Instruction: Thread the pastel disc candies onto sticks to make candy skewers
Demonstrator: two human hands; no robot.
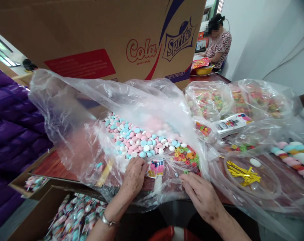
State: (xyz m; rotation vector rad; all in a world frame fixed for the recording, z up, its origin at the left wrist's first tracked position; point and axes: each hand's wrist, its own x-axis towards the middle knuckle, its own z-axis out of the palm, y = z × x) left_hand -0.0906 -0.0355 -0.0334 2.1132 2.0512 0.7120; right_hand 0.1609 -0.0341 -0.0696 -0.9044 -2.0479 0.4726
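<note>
The left hand (135, 174), low in the centre of the frame, is half-curled with knuckles up. Its fingertips press into the near edge of a heap of pastel candies (132, 137), just beside a small printed packet (155, 167); whether it pinches anything cannot be told. A silver bracelet (107, 221) sits on its wrist, and the forearm rises from the bottom edge.

The right hand (201, 195), lower centre-right, lies flat and spread on the plastic. Its fingers point to the upper left at a cluster of ring candies (187, 157), and it holds nothing.

Both candy heaps lie inside a large clear plastic bag (74, 110) whose mouth gapes toward the hands. Right of the hands, a round clear tub (267, 190) holds yellow twist ties (242, 172). A cardboard box (91, 30) fills the top of the frame.
</note>
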